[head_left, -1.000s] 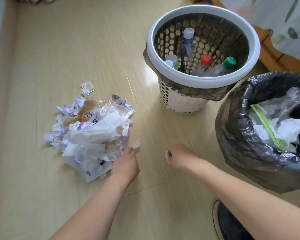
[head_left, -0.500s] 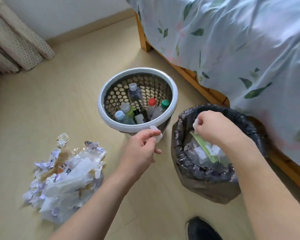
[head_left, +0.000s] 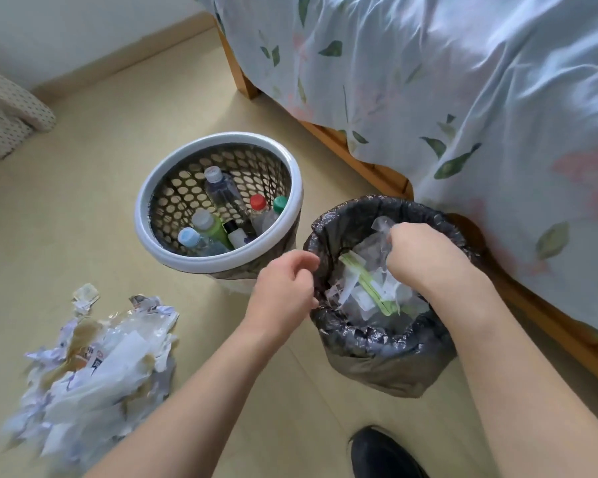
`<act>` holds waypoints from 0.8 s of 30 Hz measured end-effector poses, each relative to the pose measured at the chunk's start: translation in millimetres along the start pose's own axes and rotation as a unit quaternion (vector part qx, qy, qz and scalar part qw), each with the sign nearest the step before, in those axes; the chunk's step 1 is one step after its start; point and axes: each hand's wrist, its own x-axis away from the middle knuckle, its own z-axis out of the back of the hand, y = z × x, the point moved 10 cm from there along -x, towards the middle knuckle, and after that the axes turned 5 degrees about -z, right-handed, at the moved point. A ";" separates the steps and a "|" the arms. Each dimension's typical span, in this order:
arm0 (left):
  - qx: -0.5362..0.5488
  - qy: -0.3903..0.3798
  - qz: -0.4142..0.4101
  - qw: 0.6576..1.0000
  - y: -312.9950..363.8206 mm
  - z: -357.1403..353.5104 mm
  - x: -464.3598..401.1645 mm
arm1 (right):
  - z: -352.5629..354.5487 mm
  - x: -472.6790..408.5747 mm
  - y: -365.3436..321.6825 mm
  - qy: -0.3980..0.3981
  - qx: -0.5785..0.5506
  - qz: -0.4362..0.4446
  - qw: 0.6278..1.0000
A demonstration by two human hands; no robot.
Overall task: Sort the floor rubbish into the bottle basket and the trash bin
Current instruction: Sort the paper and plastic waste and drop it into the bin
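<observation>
A white perforated bottle basket point(head_left: 221, 263) stands on the floor with several capped bottles point(head_left: 223, 193) inside. To its right is the trash bin point(head_left: 377, 353), lined with a black bag and holding paper scraps, clear plastic and a green strip. My left hand point(head_left: 283, 291) hovers at the bin's left rim, fingers loosely curled, no scrap visible in it. My right hand point(head_left: 425, 257) is over the bin's opening with its fingers pointing down among the plastic; what they hold is hidden. A pile of torn paper and wrappers point(head_left: 101, 357) lies on the floor at lower left.
A bed with a leaf-print sheet point(head_left: 463, 98) and a wooden frame point(head_left: 377, 170) runs along the right, close behind the bin. A dotted curtain point(head_left: 11, 112) hangs at far left. My black shoe point(head_left: 384, 453) is at the bottom edge.
Both hands rose from the floor by the pile, each pinching a small white scrap, and moved to the trash bin. The scrap in my left hand is no longer visible.
</observation>
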 end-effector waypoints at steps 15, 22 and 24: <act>-0.189 0.134 0.202 0.952 -256.9 198.2 121.8 | -183.7 113.8 -276.7 -0.182 -0.032 0.356 0.916; -0.341 0.137 0.221 0.903 -343.0 248.6 136.2 | -263.9 99.1 -358.9 -0.279 -0.107 0.252 0.921; -0.351 0.117 0.232 0.900 -358.9 247.7 138.5 | -276.3 91.9 -380.2 -0.284 -0.154 0.221 0.920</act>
